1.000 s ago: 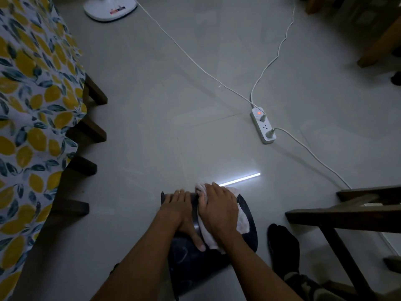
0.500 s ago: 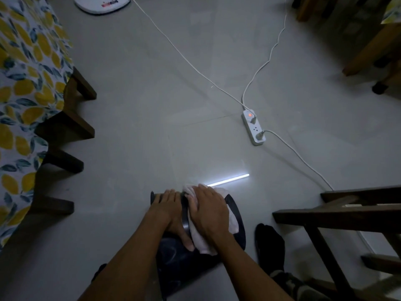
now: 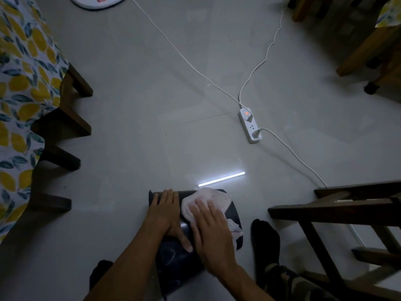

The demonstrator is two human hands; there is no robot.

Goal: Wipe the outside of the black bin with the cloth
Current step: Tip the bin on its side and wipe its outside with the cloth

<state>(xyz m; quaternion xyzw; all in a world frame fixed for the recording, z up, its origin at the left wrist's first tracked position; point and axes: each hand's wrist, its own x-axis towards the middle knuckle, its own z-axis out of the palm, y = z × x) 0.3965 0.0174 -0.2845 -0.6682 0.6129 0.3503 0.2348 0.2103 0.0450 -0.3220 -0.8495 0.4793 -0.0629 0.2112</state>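
Note:
The black bin [image 3: 233, 213] lies on its side on the grey floor at the bottom centre, its base end pointing away from me. My left hand [image 3: 167, 213] lies flat on its upper left side and steadies it. My right hand [image 3: 211, 231] presses a white cloth [image 3: 208, 198] flat against the top of the bin, fingers spread; the cloth spills over the far and right side. My arms hide much of the bin's near part.
A white power strip [image 3: 250, 124] with cables lies on the floor ahead. Dark chair legs [image 3: 63, 124] and a lemon-print tablecloth [image 3: 23, 88] stand at left. A wooden chair frame [image 3: 334, 211] is close at right. My socked foot [image 3: 264, 237] rests beside the bin.
My right hand has slid the cloth back toward me and to the right across the bin. The left hand stays in place. The view has shifted slightly.

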